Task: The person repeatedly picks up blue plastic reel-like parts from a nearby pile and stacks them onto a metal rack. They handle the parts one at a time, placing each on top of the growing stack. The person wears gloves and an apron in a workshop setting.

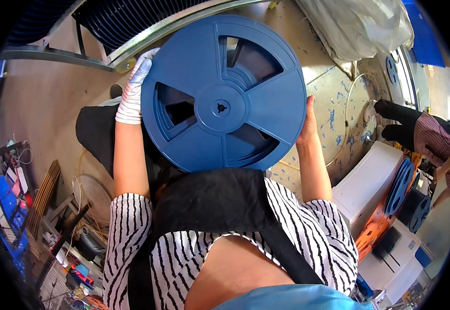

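Observation:
A large round blue plastic reel (183, 57) fills the middle of the head view, its flat face turned up toward me. Three curved openings ring its hub, which has a small notched hole at the centre. My left hand (135, 88), in a white glove with a bluish tint at the fingers, grips the reel's left rim. On the opposite rim my bare right hand (309, 121) holds it, thumb along the edge and the other fingers hidden beneath. The reel's lower edge is close to my black apron (214, 201).
Rows of dark reels (132, 20) sit on a metal rack (59, 56) at the far left. A grey plastic cover (362, 28) hangs at the far right. A hose (347, 124) lies on the blue-flecked floor. Another person (434, 134) stands right, near white boxes (372, 178) and blue reels (399, 186).

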The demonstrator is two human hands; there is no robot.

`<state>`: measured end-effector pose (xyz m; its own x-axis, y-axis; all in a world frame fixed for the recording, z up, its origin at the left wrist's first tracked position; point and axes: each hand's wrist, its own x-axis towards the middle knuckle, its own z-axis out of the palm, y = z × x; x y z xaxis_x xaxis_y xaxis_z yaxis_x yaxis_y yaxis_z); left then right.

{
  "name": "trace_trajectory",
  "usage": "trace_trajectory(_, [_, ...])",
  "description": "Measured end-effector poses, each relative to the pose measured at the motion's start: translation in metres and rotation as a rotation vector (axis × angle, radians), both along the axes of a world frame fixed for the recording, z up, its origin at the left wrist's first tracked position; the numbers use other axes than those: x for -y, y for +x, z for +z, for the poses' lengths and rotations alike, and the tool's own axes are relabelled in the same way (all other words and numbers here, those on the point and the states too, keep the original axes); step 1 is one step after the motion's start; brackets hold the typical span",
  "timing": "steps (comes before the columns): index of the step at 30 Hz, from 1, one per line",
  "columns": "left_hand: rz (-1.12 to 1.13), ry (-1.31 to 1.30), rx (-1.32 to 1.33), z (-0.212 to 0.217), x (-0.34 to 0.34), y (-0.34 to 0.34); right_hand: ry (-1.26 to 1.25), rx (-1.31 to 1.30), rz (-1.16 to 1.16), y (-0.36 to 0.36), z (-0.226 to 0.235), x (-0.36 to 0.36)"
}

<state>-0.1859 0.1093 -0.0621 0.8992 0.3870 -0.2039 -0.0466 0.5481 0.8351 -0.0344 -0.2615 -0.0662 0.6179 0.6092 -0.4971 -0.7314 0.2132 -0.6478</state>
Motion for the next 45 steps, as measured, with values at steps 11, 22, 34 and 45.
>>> trace_trajectory(11, [-0.034,-0.076,0.006,-0.041,0.001,-0.003,-0.116,-0.053,-0.124,-0.04,0.016,-0.018])
trace_trajectory(22, [0.116,-0.275,0.057,-0.081,0.024,-0.022,0.233,-0.068,-0.017,-0.08,0.015,-0.014])
trace_trajectory(34, [0.209,-0.07,-0.134,-0.1,0.001,-0.034,0.321,-0.124,-0.261,-0.017,0.025,-0.063])
trace_trajectory(45, [0.518,1.013,-0.367,-0.034,0.061,-0.061,0.436,-0.113,-0.272,-0.007,-0.026,-0.085])
